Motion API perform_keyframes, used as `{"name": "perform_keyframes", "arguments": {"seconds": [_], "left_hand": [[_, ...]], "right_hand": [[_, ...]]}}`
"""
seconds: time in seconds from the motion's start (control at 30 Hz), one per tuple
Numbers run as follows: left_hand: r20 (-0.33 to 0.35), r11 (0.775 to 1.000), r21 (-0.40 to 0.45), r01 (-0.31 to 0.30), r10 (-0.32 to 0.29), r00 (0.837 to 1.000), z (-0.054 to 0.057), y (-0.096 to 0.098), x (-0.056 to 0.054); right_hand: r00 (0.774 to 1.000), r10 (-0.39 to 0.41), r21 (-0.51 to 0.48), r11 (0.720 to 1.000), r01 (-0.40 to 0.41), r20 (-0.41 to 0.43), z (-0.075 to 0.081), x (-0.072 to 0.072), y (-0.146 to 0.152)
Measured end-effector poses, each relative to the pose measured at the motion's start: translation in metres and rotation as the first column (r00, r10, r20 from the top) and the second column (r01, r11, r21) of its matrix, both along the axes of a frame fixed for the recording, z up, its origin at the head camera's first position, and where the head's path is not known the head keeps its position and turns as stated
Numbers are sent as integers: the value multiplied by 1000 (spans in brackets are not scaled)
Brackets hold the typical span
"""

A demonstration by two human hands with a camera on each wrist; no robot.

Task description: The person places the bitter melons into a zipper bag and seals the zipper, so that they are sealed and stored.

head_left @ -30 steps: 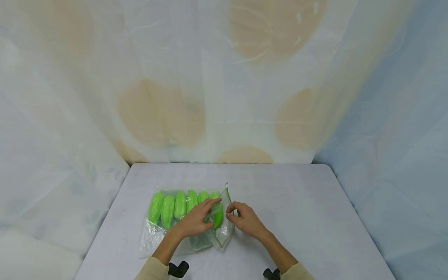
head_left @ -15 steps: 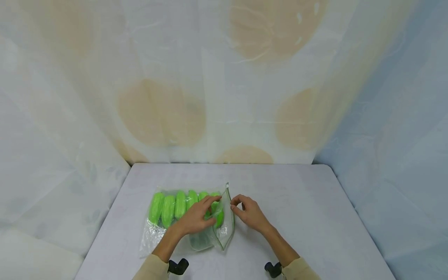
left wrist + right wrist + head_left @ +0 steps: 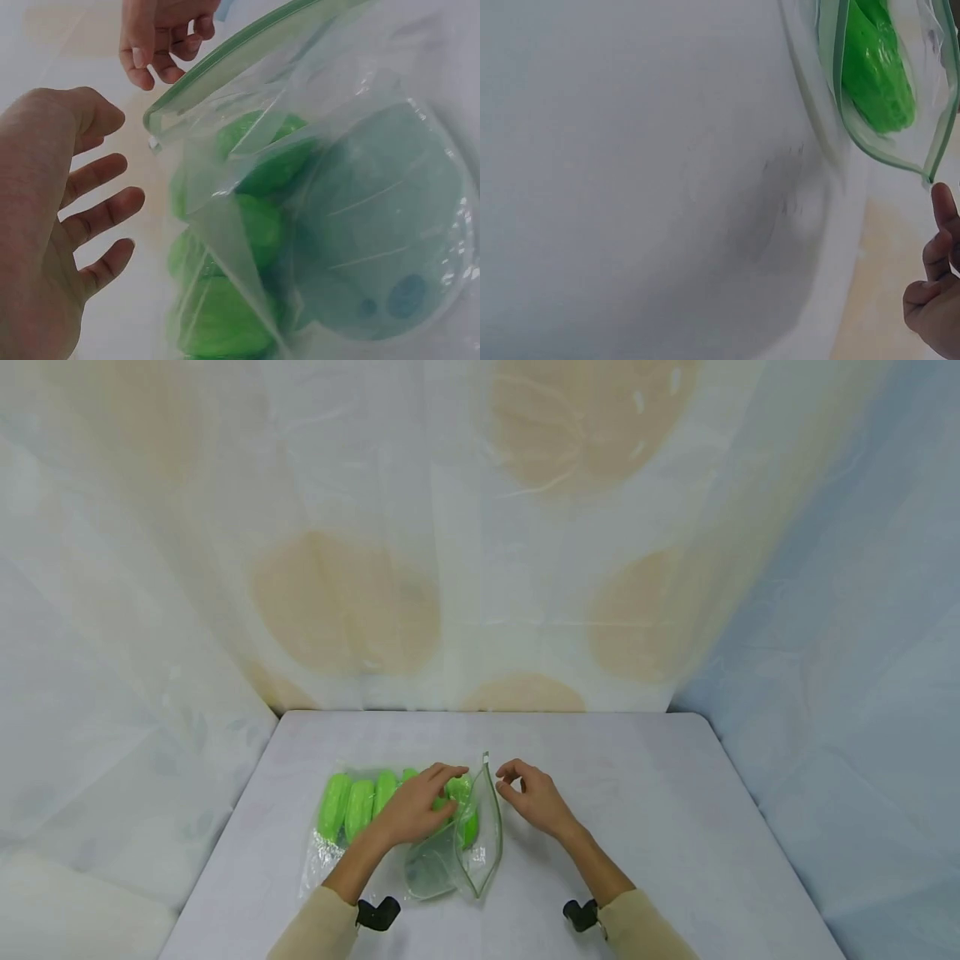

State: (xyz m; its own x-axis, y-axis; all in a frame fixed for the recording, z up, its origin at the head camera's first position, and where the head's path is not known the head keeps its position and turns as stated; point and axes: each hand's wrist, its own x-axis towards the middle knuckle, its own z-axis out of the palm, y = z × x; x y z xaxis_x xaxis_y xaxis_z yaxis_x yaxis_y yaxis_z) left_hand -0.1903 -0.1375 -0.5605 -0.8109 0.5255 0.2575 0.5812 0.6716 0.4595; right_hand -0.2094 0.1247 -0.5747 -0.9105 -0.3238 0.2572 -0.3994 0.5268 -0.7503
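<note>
A clear zip bag [image 3: 483, 860] lies on the table with its green-edged mouth gaping toward the right. Through the plastic show several long, rounded, bright green pieces [image 3: 334, 806] in a row. A pale green oval patch [image 3: 375, 232] shows at the bag's near side. My left hand [image 3: 411, 810] hovers over the bag, its fingers spread and relaxed, and covers some of the green pieces. Just right of the mouth is my right hand [image 3: 536, 797], fingers loosely bent and holding nothing. In the right wrist view its fingertip is close to the mouth's far corner.
The white table [image 3: 637, 827] extends to the right of the bag. Behind it hangs a pale curtain [image 3: 465, 610] with tan round prints, and bluish sheeting [image 3: 840, 693] stands along the right side. Beige sleeves [image 3: 322, 927] and black wrist mounts [image 3: 378, 913] are near the front.
My left hand has lifted off the bag's upper layer and shifted slightly left and away from me. The right hand has left the mouth's edge, moving right and a little farther away.
</note>
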Motion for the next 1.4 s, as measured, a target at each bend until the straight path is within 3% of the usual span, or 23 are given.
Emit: {"name": "perform_keyframes", "arguments": {"seconds": [0.33,0.7,0.9,1.1,1.4], "left_hand": [[-26,997,-63,-49,47,999,13,2,-21],[30,981,-191,-32,38,999,15,13,-61],[94,981,-193,6,13,995,13,18,-77],[139,979,-206,8,21,990,11,30,-84],[176,982,-187,26,7,984,16,43,-81]], "right_hand": [[999,-27,43,999,25,28,-1,-20,0],[993,-93,59,994,89,71,-4,-42,1],[988,-111,65,992,104,111,-8,-49,-1],[990,-94,84,993,86,103,-7,-52,-6],[995,-80,85,994,76,54,-3,-53,-13]]}}
